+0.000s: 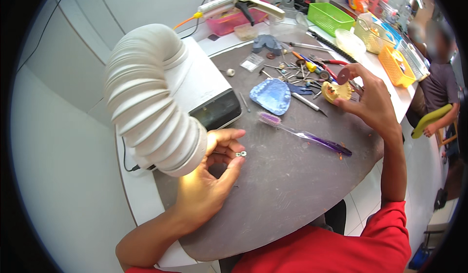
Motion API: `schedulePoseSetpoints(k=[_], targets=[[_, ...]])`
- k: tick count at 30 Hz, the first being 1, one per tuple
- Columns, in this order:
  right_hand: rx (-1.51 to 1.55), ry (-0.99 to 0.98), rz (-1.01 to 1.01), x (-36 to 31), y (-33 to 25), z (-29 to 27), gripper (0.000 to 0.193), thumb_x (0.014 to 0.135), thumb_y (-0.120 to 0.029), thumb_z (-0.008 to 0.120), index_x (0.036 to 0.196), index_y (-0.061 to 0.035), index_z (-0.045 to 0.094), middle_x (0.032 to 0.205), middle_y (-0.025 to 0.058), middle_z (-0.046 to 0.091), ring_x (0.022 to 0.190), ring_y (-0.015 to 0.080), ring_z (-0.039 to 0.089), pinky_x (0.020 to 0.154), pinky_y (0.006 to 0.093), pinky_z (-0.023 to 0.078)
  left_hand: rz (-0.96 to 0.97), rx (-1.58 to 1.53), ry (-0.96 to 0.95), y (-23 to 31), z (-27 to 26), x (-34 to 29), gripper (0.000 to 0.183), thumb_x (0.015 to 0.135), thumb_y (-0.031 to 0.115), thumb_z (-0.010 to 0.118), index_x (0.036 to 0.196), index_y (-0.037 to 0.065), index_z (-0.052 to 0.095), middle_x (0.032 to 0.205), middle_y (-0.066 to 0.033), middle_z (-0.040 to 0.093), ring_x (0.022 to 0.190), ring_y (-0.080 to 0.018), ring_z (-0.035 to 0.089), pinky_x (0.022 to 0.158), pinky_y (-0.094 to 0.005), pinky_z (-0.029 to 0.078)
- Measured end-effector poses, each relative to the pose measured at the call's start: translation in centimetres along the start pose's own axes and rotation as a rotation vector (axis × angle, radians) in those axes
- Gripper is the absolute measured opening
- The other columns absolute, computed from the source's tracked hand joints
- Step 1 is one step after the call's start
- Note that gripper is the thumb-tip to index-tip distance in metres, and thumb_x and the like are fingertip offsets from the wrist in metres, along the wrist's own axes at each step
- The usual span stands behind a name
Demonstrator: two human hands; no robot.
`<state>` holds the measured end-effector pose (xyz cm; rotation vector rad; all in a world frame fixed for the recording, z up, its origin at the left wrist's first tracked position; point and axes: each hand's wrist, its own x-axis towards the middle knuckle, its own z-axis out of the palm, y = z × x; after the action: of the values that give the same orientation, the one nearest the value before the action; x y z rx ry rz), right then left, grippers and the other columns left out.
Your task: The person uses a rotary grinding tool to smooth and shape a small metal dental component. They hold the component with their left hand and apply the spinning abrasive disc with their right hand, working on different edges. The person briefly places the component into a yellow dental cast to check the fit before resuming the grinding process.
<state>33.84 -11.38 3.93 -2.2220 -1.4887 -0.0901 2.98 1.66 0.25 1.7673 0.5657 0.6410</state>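
My left hand [209, 175] pinches a small pair of whitish, tooth-like pieces [241, 154] between thumb and fingers, under the mouth of a ribbed white hose. At the right of the table my right hand [368, 97] curves round a yellow dental cast [334, 93], thumb at its near edge. A reddish-brown disc [343, 75] shows at the index fingertip; whether the fingers touch it I cannot tell. Between the hands lie a purple toothbrush [304, 135], a blue dental impression or cast [271, 96] and a white pen-like tool [308, 103].
The ribbed hose [146, 97] arches over a white box-like machine [209, 93] at left. Loose burs and tools [297, 73] crowd the far side. Behind are a dispensing gun [241, 5], a green basket [330, 18] and a yellow basket [396, 67]. Another person [438, 73] is at far right.
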Motion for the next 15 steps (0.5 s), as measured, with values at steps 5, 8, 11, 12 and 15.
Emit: schedulePoseSetpoints(k=[5, 8, 11, 12, 15], targets=[[0.263, -0.305, -0.176, 0.3, -5.9, -0.9, 0.055, 0.067, -0.026, 0.080, 0.113, -0.0048, 0.061, 0.104, 0.0130, 0.066, 0.099, 0.0269, 0.064, 0.085, 0.0368, 0.050, 0.086, 0.051, 0.027, -0.3, -0.2, -0.7, 0.039, 0.082, -0.011, 0.064, 0.119, 0.001, 0.056, 0.117, -0.0072, 0.057, 0.096, -0.0130, 0.061, 0.082, -0.0272, 0.051], [0.275, -0.405, -0.475, 1.0, -7.2, 1.8, 0.054, 0.070, -0.033, 0.080, 0.113, -0.0061, 0.061, 0.099, 0.0144, 0.064, 0.095, 0.0313, 0.063, 0.083, 0.0409, 0.048, 0.121, 0.027, 0.055, -0.6, -0.3, -1.0, 0.034, 0.084, -0.011, 0.064, 0.115, 0.000, 0.057, 0.117, -0.0082, 0.056, 0.097, -0.0138, 0.061, 0.083, -0.0273, 0.051], [0.262, -0.519, -0.528, 1.6, -9.3, 3.0, 0.054, 0.073, -0.037, 0.078, 0.114, -0.0059, 0.061, 0.094, 0.0144, 0.063, 0.090, 0.0326, 0.063, 0.080, 0.0420, 0.047, 0.138, -0.014, 0.068, -1.3, -0.3, -0.9, 0.026, 0.085, -0.010, 0.064, 0.108, 0.000, 0.059, 0.114, -0.0083, 0.056, 0.098, -0.0140, 0.060, 0.085, -0.0275, 0.051], [0.258, -0.552, -0.538, 1.7, -9.6, 3.2, 0.054, 0.074, -0.038, 0.077, 0.114, -0.0059, 0.061, 0.093, 0.0144, 0.062, 0.089, 0.0327, 0.063, 0.079, 0.0422, 0.047, 0.144, -0.001, 0.059, -1.3, -0.4, -0.5, 0.024, 0.085, -0.010, 0.065, 0.106, 0.000, 0.059, 0.112, -0.0081, 0.057, 0.099, -0.0140, 0.060, 0.086, -0.0276, 0.051], [0.273, -0.593, -0.536, 1.9, -9.4, 4.0, 0.061, 0.073, -0.042, 0.078, 0.119, -0.0068, 0.058, 0.095, 0.0146, 0.064, 0.085, 0.0321, 0.064, 0.077, 0.0420, 0.047, 0.089, -0.030, 0.045, -1.3, -0.4, -0.4, 0.019, 0.085, -0.009, 0.065, 0.102, -0.001, 0.061, 0.107, -0.0075, 0.057, 0.101, -0.0139, 0.059, 0.089, -0.0281, 0.051]])
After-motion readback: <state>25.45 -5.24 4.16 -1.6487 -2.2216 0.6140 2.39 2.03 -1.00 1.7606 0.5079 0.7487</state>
